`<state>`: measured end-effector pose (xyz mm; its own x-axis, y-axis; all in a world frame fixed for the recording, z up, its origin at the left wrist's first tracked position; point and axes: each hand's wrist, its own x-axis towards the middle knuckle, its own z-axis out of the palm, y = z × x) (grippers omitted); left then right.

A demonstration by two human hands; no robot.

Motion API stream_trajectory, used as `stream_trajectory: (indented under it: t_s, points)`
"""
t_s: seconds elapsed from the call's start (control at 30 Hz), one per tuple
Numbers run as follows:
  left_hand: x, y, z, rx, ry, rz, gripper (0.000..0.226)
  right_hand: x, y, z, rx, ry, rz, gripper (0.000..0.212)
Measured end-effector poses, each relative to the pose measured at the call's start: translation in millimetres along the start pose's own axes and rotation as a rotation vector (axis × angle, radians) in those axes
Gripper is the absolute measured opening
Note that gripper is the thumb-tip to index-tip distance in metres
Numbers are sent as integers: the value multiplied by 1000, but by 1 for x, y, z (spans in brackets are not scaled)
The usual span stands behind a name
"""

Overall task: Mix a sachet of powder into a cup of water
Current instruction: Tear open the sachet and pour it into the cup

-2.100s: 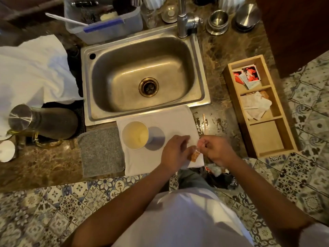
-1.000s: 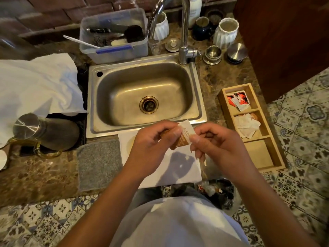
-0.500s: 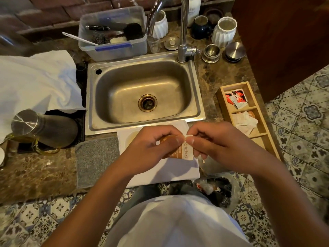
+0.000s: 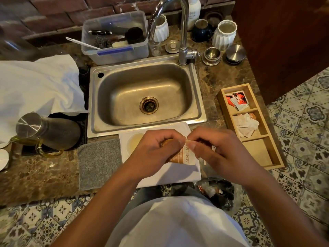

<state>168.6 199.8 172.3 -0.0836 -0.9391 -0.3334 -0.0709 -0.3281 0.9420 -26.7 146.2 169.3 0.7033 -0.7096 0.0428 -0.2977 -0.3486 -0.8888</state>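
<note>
An orange and white sachet [image 4: 181, 155] hangs between both hands above the counter's front edge. My left hand [image 4: 156, 150] pinches its upper left part, and my right hand [image 4: 213, 150] pinches its top right corner. The two thumbs and forefingers almost touch at the sachet's top edge. Behind my left hand a pale cup [image 4: 136, 141] with water stands on a white cloth [image 4: 179, 172]; only the cup's left part shows.
A steel sink [image 4: 99, 111] with a tap [image 4: 183, 31] lies just behind the cloth. A grey mat [image 4: 98, 163] lies left of it, and a steel jug [image 4: 46, 131] farther left. A wooden tray [image 4: 274, 148] holding more sachets sits to the right. A bin [image 4: 222, 193] stands below the counter.
Both hands rose from the cloth with the sachet and came in front of the cup. In the last second they lowered a little, fingers gathering at the sachet's top edge.
</note>
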Motion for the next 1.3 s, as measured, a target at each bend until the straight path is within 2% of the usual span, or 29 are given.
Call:
stream_trajectory:
  t_s: [0.17, 0.27, 0.37, 0.47, 0.6, 0.67, 0.8, 0.97, 1.13, 1.23, 1.3]
  points:
    - [2, 0, 2, -12, 63, -43, 29, -2, 2, 13, -384, 144, -46, 27]
    - [4, 1, 2, -4, 74, -47, 25, -4, -1, 20, -415, 201, -7, 32]
    - [6, 1, 0, 27, 60, -64, 25, -9, 1, 19, -168, 179, 119, 27]
    - [5, 3, 1, 33, 20, -80, 26, -11, 3, 10, 222, 29, 256, 19]
    - [3, 1, 0, -84, -29, -92, 31, -10, 4, 7, 393, 1, 268, 17]
    - [3, 0, -1, -163, -52, -82, 34, -9, 3, 8, 427, 18, 258, 16]
    - [-1, 3, -2, -168, -75, -43, 16, -7, 0, 10, 451, 47, 237, 14]
    - [-3, 6, -2, -178, -49, -25, 17, -6, -2, 9, 450, 31, 225, 12]
    - [-4, 2, -4, -154, -95, -46, 19, -6, 1, 0, 429, -105, 217, 20]
    - [-3, -1, -4, -229, -104, -80, 19, -4, 2, 2, 444, -80, 164, 15]
    - [-3, -3, -2, -319, -94, -85, 18, -3, 2, 5, 442, -40, 133, 22]
